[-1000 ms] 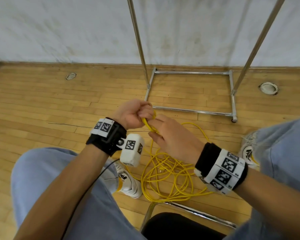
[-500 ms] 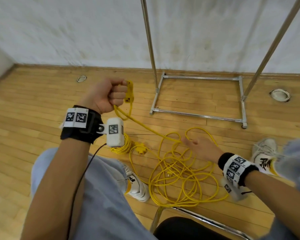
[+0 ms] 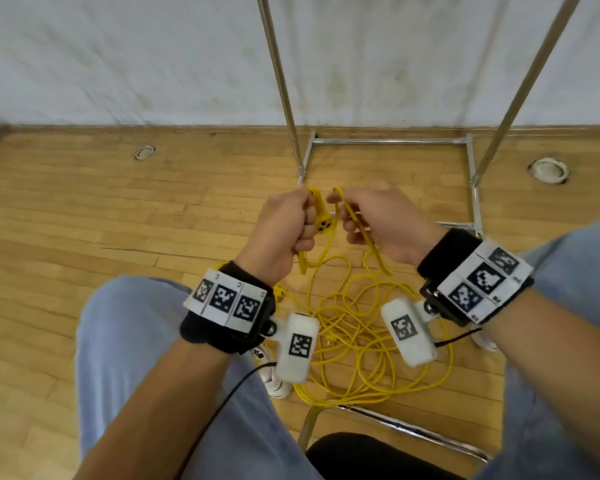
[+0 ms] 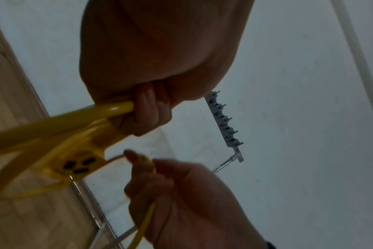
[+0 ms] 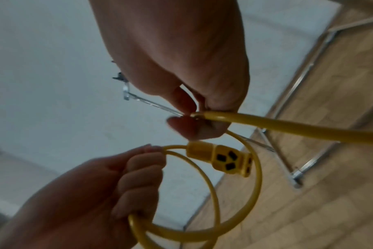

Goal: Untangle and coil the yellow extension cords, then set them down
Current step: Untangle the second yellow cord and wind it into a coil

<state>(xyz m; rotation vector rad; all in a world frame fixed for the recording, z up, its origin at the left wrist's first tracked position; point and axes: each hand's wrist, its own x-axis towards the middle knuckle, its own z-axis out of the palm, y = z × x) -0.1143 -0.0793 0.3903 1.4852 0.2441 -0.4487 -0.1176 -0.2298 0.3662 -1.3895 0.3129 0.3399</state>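
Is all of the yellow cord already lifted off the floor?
No: in the head view most of the yellow cord lies in a loose tangle on the wooden floor, only a short stretch held up by the left hand and right hand.

I see both arms reach forward with the wrists close together. My left hand [image 3: 284, 233] is a tight fist, its fingers [image 5: 138, 176] curled round loops of the yellow cord [image 3: 347, 344]. My right hand [image 3: 381, 223] sits just beside it at 3 o'clock and pinches a strand between thumb and fingers. Both palms face inward. The hands do not touch.
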